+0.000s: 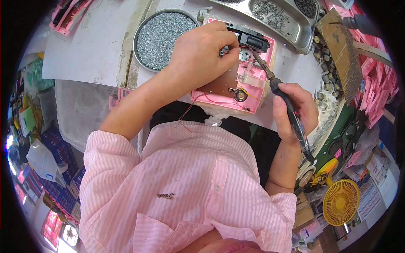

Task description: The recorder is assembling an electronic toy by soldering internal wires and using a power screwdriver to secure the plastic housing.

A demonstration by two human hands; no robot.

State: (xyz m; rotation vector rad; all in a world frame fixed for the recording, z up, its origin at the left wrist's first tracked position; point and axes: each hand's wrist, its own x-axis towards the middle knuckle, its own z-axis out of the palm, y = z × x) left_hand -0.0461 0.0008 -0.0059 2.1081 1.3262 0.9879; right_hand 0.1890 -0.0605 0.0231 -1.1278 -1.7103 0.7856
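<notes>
My left hand (206, 55) is closed in a pinch over the upper part of a pink plastic housing (251, 103). Whatever its fingertips grip is hidden, though a thin red wire shows close by. In my right hand (301, 107) is a soldering iron (283, 95) with a dark handle. Its metal tip points up and left, at the lower edge of a black plastic part (255, 42) along the housing's top. Inside the housing lie a brown board (221, 83), a small round speaker (240, 95) and a spring. Loose red wires (182, 118) hang over its near left edge.
A round metal tray (137, 46) full of small screws stands left of the housing. Behind it is a compartmented metal tray (306, 42) with small parts. Pink plastic pieces (377, 84) heap at far right, beside cardboard (339, 50). A yellow fan (341, 202) stands lower right.
</notes>
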